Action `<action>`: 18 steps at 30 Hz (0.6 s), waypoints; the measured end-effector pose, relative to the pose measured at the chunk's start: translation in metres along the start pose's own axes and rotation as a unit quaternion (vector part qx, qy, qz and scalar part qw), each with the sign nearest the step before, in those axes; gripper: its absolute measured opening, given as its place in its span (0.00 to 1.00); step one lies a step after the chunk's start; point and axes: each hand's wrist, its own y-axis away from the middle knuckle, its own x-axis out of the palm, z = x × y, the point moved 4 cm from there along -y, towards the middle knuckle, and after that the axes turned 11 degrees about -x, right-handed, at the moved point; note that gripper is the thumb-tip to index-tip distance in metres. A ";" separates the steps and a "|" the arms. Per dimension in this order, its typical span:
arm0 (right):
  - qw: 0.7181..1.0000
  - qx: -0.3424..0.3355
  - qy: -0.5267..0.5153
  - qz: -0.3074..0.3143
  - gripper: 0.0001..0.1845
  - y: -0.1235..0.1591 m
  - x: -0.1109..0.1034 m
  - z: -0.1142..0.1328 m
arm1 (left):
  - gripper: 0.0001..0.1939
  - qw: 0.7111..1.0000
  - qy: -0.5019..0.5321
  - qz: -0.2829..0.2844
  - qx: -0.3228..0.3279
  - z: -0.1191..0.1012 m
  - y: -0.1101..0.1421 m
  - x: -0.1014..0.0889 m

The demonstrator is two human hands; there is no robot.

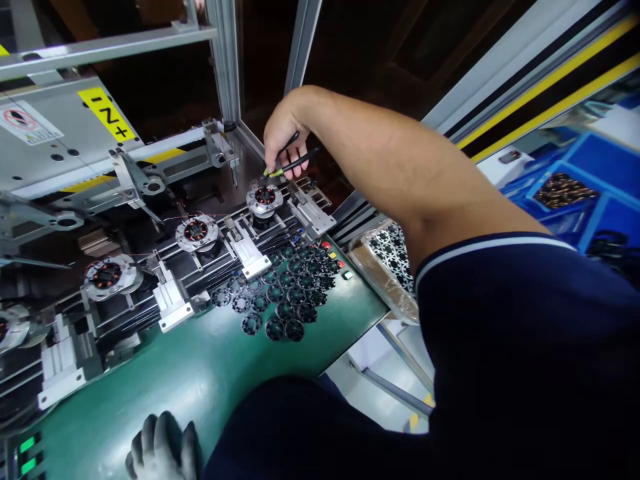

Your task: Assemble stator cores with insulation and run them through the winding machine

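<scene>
My bare right hand [287, 137] is closed around small pliers [303, 161] with black and yellow-green handles. Their tip points down at the rear edge of the farthest wound motor stator [265, 195], which sits on a round metal holder of the machine; whether the jaws touch anything is too small to tell. Nearer along the row are another stator [195, 231] and a third stator [106, 274], with thin copper-coloured wire beside them. My left hand [161, 450], in a grey glove, lies on the green worktop [175, 380] with its fingers spread, holding nothing.
Many black ring-shaped parts [285, 310] lie beside the machine's slide blocks [173, 307]. Red, yellow and white buttons [341, 264] are at the right. A box of ring parts [393, 250] and blue bins [605, 167] stand further right. Metal arms [133, 183] overhang the stators.
</scene>
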 end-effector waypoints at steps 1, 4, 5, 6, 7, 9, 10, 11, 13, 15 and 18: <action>1.000 0.004 0.002 0.003 0.18 -0.001 -0.001 0.000 | 0.32 1.000 0.004 0.002 -0.005 -0.001 0.000 -0.001; 1.000 0.013 0.007 0.006 0.18 -0.003 -0.002 0.000 | 0.30 1.000 0.005 0.014 -0.022 -0.001 -0.001 -0.002; 1.000 0.015 0.008 0.006 0.18 -0.003 -0.003 0.000 | 0.30 1.000 0.001 0.015 -0.023 -0.001 -0.001 -0.001; 1.000 0.017 0.010 0.006 0.18 -0.004 -0.003 0.000 | 0.30 1.000 -0.004 0.014 -0.021 -0.001 -0.001 -0.001; 1.000 0.019 0.012 0.006 0.19 -0.004 -0.003 0.000 | 0.30 1.000 -0.006 0.011 -0.017 -0.001 -0.001 -0.001; 1.000 0.019 0.015 0.007 0.19 -0.005 -0.002 0.000 | 0.31 1.000 -0.004 0.003 -0.008 0.000 0.000 -0.001; 1.000 0.017 0.016 0.007 0.19 -0.006 -0.002 0.000 | 0.31 1.000 -0.002 0.000 -0.003 0.000 0.000 -0.001; 1.000 0.013 0.017 0.006 0.19 -0.007 -0.001 0.001 | 0.31 1.000 -0.003 -0.001 0.000 0.001 0.000 0.000; 1.000 0.002 0.016 0.008 0.20 -0.010 0.000 0.001 | 0.31 1.000 -0.005 0.002 0.000 0.002 0.000 0.001; 1.000 -0.012 0.017 0.005 0.19 -0.012 0.001 0.001 | 0.30 1.000 0.002 0.007 -0.006 0.005 -0.001 0.003; 0.999 -0.043 0.022 -0.014 0.15 -0.012 -0.001 0.002 | 0.30 1.000 0.012 0.012 -0.019 0.009 -0.001 0.007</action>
